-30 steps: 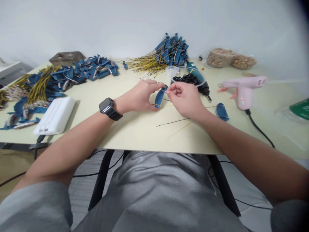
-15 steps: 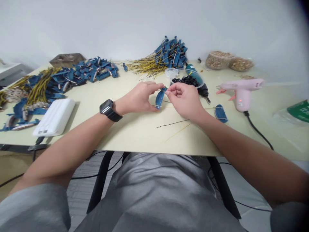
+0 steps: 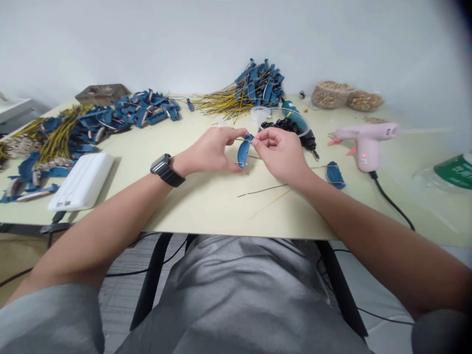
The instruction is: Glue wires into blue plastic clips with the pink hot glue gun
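Note:
My left hand point(image 3: 213, 150), with a black watch on its wrist, pinches a small curved blue piece point(image 3: 244, 151) upright just above the cream table point(image 3: 206, 196). My right hand point(image 3: 280, 153) meets it from the right, fingers pinched at the piece's top edge, apparently on a thin wire that is hard to see. A black wire point(image 3: 262, 190) and a yellow wire point(image 3: 271, 203) lie loose on the table below the hands. Another blue piece point(image 3: 335, 174) rests to the right of my right forearm.
A pink glue gun point(image 3: 365, 140) with a black cord stands at the right. A clear bowl of black bits point(image 3: 284, 123) sits behind the hands. Heaps of blue pieces with yellow wires point(image 3: 73, 125) cover the left and the back point(image 3: 254, 88). A white box point(image 3: 83, 179) lies left.
Both hands stay together on the blue piece, with only slight finger shifts. The view has tilted a little, so the table's things sit slightly lower in the picture.

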Available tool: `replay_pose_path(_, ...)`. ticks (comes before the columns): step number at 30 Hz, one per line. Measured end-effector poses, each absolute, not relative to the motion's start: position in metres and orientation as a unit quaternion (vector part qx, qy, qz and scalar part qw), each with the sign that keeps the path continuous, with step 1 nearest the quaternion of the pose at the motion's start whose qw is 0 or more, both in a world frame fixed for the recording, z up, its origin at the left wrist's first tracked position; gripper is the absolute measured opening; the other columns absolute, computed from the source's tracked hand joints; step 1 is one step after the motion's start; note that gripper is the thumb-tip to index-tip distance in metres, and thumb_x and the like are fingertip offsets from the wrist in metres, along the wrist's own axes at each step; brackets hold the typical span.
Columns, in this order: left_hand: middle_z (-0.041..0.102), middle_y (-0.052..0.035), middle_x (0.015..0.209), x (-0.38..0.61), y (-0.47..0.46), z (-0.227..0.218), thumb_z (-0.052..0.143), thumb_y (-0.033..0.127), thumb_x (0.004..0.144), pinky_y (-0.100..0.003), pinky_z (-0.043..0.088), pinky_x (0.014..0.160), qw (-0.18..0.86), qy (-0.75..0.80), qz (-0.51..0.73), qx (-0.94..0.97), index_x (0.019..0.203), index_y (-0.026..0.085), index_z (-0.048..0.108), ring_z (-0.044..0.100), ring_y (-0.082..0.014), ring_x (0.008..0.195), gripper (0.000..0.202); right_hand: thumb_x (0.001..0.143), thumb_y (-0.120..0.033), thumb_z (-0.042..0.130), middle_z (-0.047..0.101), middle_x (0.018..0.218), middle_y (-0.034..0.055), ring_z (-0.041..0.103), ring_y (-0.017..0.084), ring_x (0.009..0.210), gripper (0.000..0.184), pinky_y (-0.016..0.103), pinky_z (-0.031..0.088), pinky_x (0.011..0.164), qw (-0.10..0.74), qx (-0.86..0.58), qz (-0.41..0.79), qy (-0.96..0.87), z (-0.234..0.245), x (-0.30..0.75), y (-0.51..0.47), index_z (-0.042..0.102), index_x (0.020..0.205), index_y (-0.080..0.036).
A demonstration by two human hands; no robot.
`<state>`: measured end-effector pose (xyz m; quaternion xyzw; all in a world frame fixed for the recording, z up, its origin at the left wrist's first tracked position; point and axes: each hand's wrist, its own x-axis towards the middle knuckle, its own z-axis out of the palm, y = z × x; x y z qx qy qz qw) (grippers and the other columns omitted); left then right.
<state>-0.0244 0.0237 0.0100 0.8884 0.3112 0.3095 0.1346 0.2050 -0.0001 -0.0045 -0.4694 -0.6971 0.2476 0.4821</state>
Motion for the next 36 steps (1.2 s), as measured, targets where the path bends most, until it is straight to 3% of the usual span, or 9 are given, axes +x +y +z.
replay_pose_path(8, 0.075, -0.0029, 0.097, -0.025, 0.023, 0.013, 0.101, 0.045, 0.064, -0.036, 0.046, 0.076, 0.132, 0.314, 0.318, 0.885, 0.129, 0.022, 0.083, 0.056, -0.0193, 0.084, 0.071, 0.100, -0.015, 0.070, 0.066, 0.073, -0.0017, 0.055, 0.014, 0.067, 0.020, 0.031, 0.041, 0.065, 0.480, -0.477, 0.286, -0.679, 0.006, 0.203, -0.008, 0.065, 0.082, -0.022)
replay_pose_path(14, 0.078, -0.0035, 0.101, -0.024, 0.021, 0.014, 0.100, 0.045, 0.066, -0.037, 0.048, 0.077, 0.127, 0.316, 0.327, 0.882, 0.128, 0.024, 0.081, 0.058, -0.0196, 0.084, 0.068, 0.106, -0.038, 0.073, 0.052, 0.064, -0.0037, 0.039, 0.011, 0.056, 0.037, 0.031, 0.026, 0.053, 0.395, -0.476, 0.419, -0.665, 0.013, 0.200, -0.020, 0.062, 0.075, -0.022)
replay_pose_path(18, 0.078, -0.0031, 0.101, -0.024, 0.019, 0.016, 0.100, 0.046, 0.067, -0.037, 0.049, 0.077, 0.126, 0.322, 0.327, 0.879, 0.127, 0.025, 0.081, 0.059, -0.0195, 0.084, 0.067, 0.104, -0.037, 0.077, 0.052, 0.066, -0.0061, 0.033, 0.009, 0.050, 0.025, 0.030, 0.022, 0.045, 0.400, -0.456, 0.470, -0.641, 0.011, 0.199, -0.022, 0.065, 0.087, -0.022)
replay_pose_path(23, 0.078, -0.0039, 0.103, -0.021, 0.016, 0.017, 0.100, 0.047, 0.065, -0.037, 0.050, 0.078, 0.127, 0.333, 0.334, 0.873, 0.125, 0.024, 0.080, 0.060, -0.0202, 0.085, 0.066, 0.097, -0.038, 0.084, 0.068, 0.078, -0.0022, 0.041, 0.009, 0.046, 0.021, 0.028, 0.030, 0.035, 0.407, -0.458, 0.476, -0.630, 0.010, 0.198, -0.023, 0.068, 0.101, -0.024)
replay_pose_path(29, 0.080, -0.0035, 0.102, -0.012, 0.009, 0.016, 0.094, 0.044, 0.069, -0.039, 0.052, 0.080, 0.106, 0.337, 0.346, 0.869, 0.116, 0.026, 0.078, 0.063, -0.0217, 0.087, 0.053, 0.092, -0.034, 0.085, 0.082, 0.095, 0.0003, 0.050, 0.010, 0.044, 0.044, 0.026, 0.032, 0.033, 0.425, -0.483, 0.459, -0.613, 0.009, 0.195, -0.024, 0.061, 0.127, -0.026)
replay_pose_path(32, 0.081, -0.0054, 0.106, -0.009, 0.006, 0.016, 0.093, 0.043, 0.070, -0.040, 0.052, 0.082, 0.097, 0.350, 0.361, 0.859, 0.118, 0.025, 0.077, 0.064, -0.0227, 0.090, 0.053, 0.092, -0.034, 0.083, 0.084, 0.098, 0.0030, 0.063, 0.013, 0.056, 0.036, 0.026, 0.043, 0.042, 0.446, -0.480, 0.418, -0.629, 0.004, 0.194, -0.022, 0.064, 0.122, -0.025)
replay_pose_path(36, 0.079, -0.0058, 0.103, -0.008, 0.004, 0.016, 0.089, 0.044, 0.073, -0.040, 0.048, 0.080, 0.075, 0.369, 0.364, 0.852, 0.119, 0.025, 0.074, 0.062, -0.0226, 0.087, 0.052, 0.092, -0.030, 0.079, 0.084, 0.100, 0.0047, 0.080, 0.021, 0.085, 0.028, 0.031, 0.063, 0.070, 0.482, -0.460, 0.371, -0.647, -0.004, 0.193, -0.017, 0.070, 0.117, -0.023)
